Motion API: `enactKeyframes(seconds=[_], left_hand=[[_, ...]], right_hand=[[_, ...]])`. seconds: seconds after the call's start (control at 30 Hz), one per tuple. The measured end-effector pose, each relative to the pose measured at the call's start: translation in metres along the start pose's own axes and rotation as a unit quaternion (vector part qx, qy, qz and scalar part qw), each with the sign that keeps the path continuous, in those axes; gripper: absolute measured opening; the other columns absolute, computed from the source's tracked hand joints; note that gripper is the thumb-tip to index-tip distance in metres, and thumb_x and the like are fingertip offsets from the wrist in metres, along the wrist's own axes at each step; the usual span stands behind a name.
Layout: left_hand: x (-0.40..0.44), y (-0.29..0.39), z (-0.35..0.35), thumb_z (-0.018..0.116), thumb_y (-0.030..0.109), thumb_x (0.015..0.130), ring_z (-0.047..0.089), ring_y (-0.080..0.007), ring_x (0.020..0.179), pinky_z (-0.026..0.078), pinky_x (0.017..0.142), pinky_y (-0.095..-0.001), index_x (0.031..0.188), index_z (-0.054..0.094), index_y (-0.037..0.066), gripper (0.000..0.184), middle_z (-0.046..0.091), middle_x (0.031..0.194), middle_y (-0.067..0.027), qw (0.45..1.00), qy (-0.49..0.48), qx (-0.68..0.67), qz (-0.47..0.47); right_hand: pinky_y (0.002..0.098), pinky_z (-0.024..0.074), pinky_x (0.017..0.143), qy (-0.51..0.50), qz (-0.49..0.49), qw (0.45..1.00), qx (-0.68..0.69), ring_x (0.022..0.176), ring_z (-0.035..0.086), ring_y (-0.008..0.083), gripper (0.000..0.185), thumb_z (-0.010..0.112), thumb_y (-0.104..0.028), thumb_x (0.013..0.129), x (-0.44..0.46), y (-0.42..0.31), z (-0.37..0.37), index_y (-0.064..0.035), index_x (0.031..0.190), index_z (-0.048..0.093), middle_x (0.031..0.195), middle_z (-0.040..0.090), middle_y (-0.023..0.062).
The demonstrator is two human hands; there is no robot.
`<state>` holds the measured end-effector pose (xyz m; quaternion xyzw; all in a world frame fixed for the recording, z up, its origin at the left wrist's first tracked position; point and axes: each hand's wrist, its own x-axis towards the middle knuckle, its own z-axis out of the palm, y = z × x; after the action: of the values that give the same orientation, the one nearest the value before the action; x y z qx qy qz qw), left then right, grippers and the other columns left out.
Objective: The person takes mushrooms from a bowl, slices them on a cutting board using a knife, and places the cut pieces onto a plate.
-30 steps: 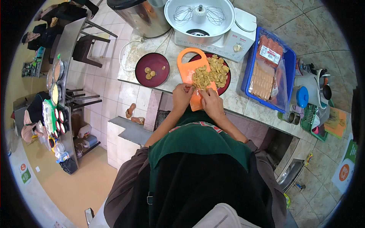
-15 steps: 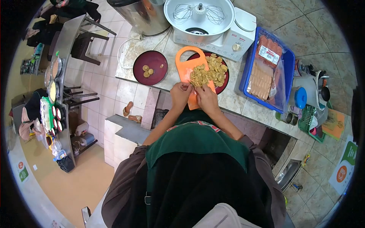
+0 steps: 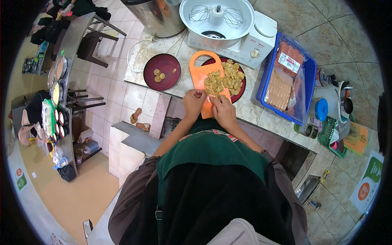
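Observation:
An orange cutting board (image 3: 199,76) lies partly over a dark red plate (image 3: 243,86) heaped with sliced mushrooms (image 3: 232,77). More slices (image 3: 215,83) are piled on the board. At the board's left edge, my left hand (image 3: 193,103) has its fingers pinched together beside the pile; what they hold is too small to make out. My right hand (image 3: 223,110) rests over the lower board with bent fingers close to my left hand, and anything in it is hidden. To the left, a second dark red plate (image 3: 167,65) carries several whole mushrooms (image 3: 158,76).
Behind the board stands a white mixer (image 3: 245,47) with a bowl (image 3: 188,20) and whisks. A blue tray (image 3: 261,87) of packaged sausages (image 3: 279,87) is at the right, near a green basket (image 3: 326,132). A metal pot (image 3: 161,18) stands at the back left.
The view has shifted slightly. Both hands stay at the lower part of the board, with small finger movements. The board and the plates look much the same.

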<state>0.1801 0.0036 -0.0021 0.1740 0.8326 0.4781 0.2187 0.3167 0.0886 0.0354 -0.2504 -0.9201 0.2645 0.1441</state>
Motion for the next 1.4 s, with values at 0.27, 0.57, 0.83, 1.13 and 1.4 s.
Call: enactKeyframes(seconds=[0.27, 0.57, 0.83, 1.13, 1.4], left_hand=[[0.001, 0.002, 0.000, 0.081, 0.019, 0.083, 0.074, -0.0175, 0.075, 0.058, 0.069, -0.0306, 0.094, 0.074, -0.004, 0.026, 0.076, 0.084, -0.0128, 1.000, -0.008, -0.014, -0.005], [-0.003, -0.006, 0.003, 0.079, 0.015, 0.088, 0.072, -0.0165, 0.075, 0.058, 0.068, -0.0295, 0.095, 0.072, -0.006, 0.024, 0.074, 0.086, -0.0135, 0.999, 0.007, -0.051, 0.001], [-0.007, -0.028, 0.011, 0.076, 0.012, 0.091, 0.073, -0.0206, 0.075, 0.057, 0.068, -0.0309, 0.094, 0.071, -0.006, 0.019, 0.071, 0.089, -0.0174, 0.991, 0.018, -0.129, 0.039], [-0.011, -0.006, 0.005, 0.075, 0.010, 0.090, 0.073, -0.0218, 0.076, 0.057, 0.067, -0.0317, 0.095, 0.072, -0.005, 0.016, 0.070, 0.091, -0.0165, 0.997, 0.027, -0.057, 0.051], [-0.011, -0.010, 0.003, 0.077, 0.011, 0.090, 0.073, -0.0194, 0.080, 0.057, 0.070, -0.0307, 0.097, 0.071, -0.006, 0.020, 0.072, 0.093, -0.0157, 0.999, 0.018, -0.038, 0.033]], right_hand=[[0.0448, 0.0554, 0.067, -0.002, -0.017, 1.000, -0.014, 0.087, 0.065, 0.0336, 0.028, 0.066, -0.002, 0.082, 0.013, 0.001, 0.013, -0.0068, 0.110, 0.067, 0.092, 0.057, 0.0143], [0.0450, 0.0547, 0.071, -0.026, 0.033, 0.999, 0.018, 0.087, 0.065, 0.0340, 0.030, 0.068, -0.004, 0.082, -0.035, 0.018, -0.002, -0.0068, 0.112, 0.067, 0.095, 0.056, 0.0142], [0.0451, 0.0545, 0.069, -0.012, 0.000, 1.000, 0.016, 0.085, 0.065, 0.0334, 0.026, 0.068, -0.004, 0.083, -0.002, -0.003, -0.009, -0.0059, 0.109, 0.067, 0.094, 0.056, 0.0142], [0.0444, 0.0544, 0.065, 0.000, -0.055, 0.998, -0.005, 0.077, 0.064, 0.0335, 0.025, 0.067, -0.005, 0.084, 0.020, 0.007, 0.011, -0.0081, 0.109, 0.069, 0.087, 0.056, 0.0135], [0.0445, 0.0544, 0.065, 0.004, -0.014, 1.000, 0.024, 0.077, 0.065, 0.0350, 0.029, 0.067, -0.002, 0.083, -0.025, 0.021, -0.003, -0.0065, 0.111, 0.070, 0.089, 0.057, 0.0140]])
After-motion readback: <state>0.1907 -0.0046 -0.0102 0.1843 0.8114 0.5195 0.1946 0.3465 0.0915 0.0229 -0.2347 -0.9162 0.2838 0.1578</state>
